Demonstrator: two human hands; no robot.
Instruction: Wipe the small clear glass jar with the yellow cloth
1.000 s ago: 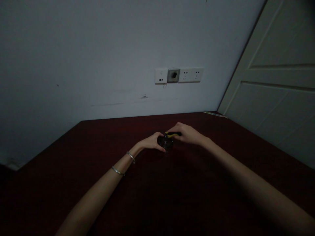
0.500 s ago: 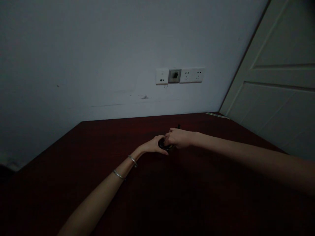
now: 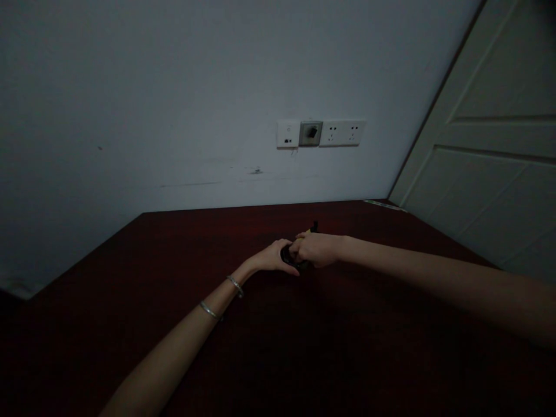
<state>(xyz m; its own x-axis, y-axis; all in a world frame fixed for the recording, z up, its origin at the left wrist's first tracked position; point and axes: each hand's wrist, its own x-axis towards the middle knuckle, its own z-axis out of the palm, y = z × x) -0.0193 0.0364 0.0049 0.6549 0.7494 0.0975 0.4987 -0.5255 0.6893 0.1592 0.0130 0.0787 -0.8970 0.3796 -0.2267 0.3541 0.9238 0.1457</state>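
Observation:
A small dark object with a glossy rounded edge lies on the dark red tabletop, mostly covered by my hands. My left hand curves around its left side, thumb at the near edge and fingers at the far edge. From the right, my right hand reaches over it with bent fingers pressed in at its middle; what they pinch is hidden. Beyond the right knuckles a short black piece sticks up beside a yellowish bit. Two silver bangles circle my left wrist and forearm.
A pale wall rises behind the table's back edge. White sockets and a grey switch plate are set in it. A white panelled door slopes along the right side. A thin light strip lies at the back right corner.
My right hand has shifted slightly down and tilted, so more of the black piece and a yellowish bit show behind it. My left hand keeps its hold.

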